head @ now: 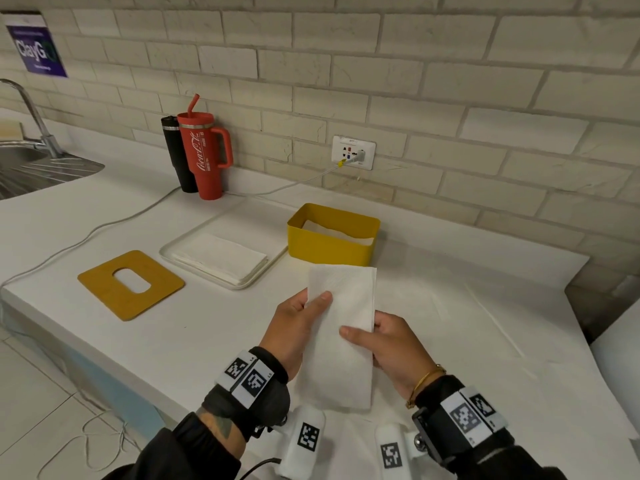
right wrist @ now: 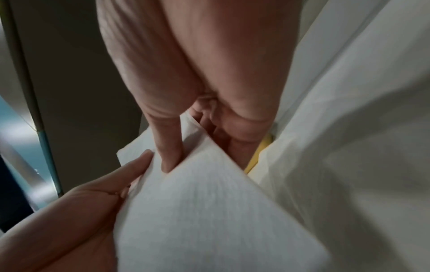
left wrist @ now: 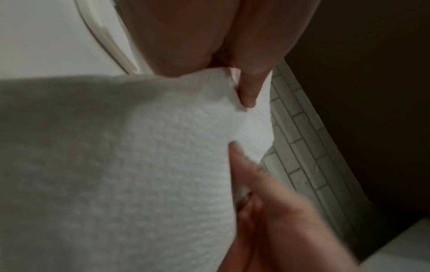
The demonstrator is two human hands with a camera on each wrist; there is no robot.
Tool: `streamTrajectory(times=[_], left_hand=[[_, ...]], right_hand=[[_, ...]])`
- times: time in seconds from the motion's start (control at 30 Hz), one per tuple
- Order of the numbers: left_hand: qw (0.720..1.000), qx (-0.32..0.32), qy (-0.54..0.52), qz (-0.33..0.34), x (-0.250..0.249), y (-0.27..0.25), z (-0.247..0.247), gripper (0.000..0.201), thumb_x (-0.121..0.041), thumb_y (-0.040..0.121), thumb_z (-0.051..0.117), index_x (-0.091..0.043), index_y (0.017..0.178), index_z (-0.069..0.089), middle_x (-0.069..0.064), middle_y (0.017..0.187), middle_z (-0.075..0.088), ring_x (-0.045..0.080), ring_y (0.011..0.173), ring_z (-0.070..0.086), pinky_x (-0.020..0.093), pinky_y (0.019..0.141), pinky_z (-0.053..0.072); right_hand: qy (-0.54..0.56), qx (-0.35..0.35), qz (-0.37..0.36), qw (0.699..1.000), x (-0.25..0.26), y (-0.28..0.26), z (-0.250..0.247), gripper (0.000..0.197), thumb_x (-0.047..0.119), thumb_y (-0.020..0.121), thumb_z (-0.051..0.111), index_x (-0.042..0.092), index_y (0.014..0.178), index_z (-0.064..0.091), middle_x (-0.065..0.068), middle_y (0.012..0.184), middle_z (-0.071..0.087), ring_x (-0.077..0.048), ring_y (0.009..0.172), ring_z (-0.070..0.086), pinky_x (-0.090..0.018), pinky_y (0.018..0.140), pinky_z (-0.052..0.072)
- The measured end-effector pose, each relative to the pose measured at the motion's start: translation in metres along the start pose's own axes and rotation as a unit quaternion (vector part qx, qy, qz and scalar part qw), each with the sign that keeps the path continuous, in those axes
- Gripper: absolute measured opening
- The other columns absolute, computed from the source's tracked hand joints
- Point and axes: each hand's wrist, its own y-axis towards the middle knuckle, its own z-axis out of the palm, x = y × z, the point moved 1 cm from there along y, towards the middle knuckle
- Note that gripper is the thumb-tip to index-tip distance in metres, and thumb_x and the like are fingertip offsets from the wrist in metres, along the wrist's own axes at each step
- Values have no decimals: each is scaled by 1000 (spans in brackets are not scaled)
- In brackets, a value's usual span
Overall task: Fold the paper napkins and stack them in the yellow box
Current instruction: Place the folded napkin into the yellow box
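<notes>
A white paper napkin (head: 341, 334), folded to a long strip, is held above the counter between both hands. My left hand (head: 301, 323) pinches its left edge, thumb on top. My right hand (head: 384, 344) pinches the right edge, thumb across the front. The left wrist view shows the napkin (left wrist: 139, 165) with my left thumb pressed on it; in the right wrist view the napkin (right wrist: 209, 211) is pinched by my right hand (right wrist: 177, 152). The yellow box (head: 332, 235) stands just beyond, holding folded napkins (head: 341, 233). A stack of flat napkins (head: 221, 258) lies on a white tray (head: 183, 242).
A yellow lid with an oval slot (head: 130, 284) lies left of the tray. A red tumbler (head: 204, 155) and a black bottle (head: 176, 154) stand at the wall, with a cable (head: 104, 226) across the counter. A sink (head: 34, 168) is far left.
</notes>
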Motion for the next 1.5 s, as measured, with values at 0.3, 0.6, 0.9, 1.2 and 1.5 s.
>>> streamTrajectory(times=[0.3,0.6,0.9,1.2,1.5], left_hand=[[999,-37,-29,-16,-23,-3,-48,33,-26,99,60,-6,125,66,21,117,72,37,106,71,50,93,58],[980,23,198,28,-32,20,-102,47,-4,89,67,-27,130,61,0,117,75,21,107,72,48,98,56],[928,-28,332,168,-76,65,-152,32,-10,102,52,-27,128,55,-8,112,69,4,101,64,19,85,53],[911,62,385,135,-72,82,-175,43,-6,103,49,-21,142,37,0,116,62,13,95,60,10,71,44],[937,90,318,115,-68,81,-176,37,-6,101,53,-23,126,32,-6,116,56,8,102,58,25,81,51]], right_hand=[[-47,137,51,988,3,18,28,39,10,86,78,14,123,67,-3,113,76,-21,106,73,-44,97,57],[11,-77,-26,997,27,72,97,16,10,97,64,20,103,74,1,101,78,-22,99,73,-50,96,56],[-12,-116,-61,991,48,108,150,21,7,96,62,24,103,74,5,103,78,-15,101,72,-36,93,57],[-64,-208,-19,976,29,118,175,14,11,92,67,24,90,71,0,99,76,-21,99,69,-40,91,57],[-69,-219,-17,973,28,110,182,21,9,86,72,26,97,72,4,97,77,-17,95,72,-41,87,60]])
